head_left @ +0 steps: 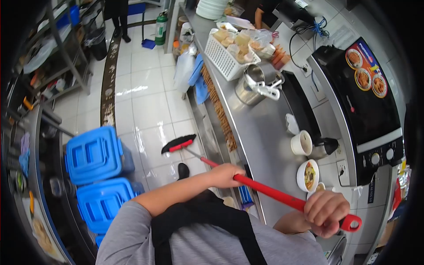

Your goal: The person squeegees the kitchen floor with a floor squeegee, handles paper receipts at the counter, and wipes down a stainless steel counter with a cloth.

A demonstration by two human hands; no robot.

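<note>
A broom with a red handle (269, 191) slants across the view, and its black-bristled red head (179, 144) rests on the white tiled floor. My left hand (226, 176) is closed around the middle of the handle, beside the steel counter's edge. Near the handle's top end, over the counter side, my right hand (327, 213) is wrapped round it. The tip of a black shoe (183, 170) shows just below the broom head.
Blue-lidded bins (94, 154) stand at the left. The steel counter (260, 132) holds a white basket (227, 55), metal pots (251, 88) and bowls (308, 175), with a microwave (362, 110) at right. A person's legs (119, 20) and another person's arm (259, 18) show at the top.
</note>
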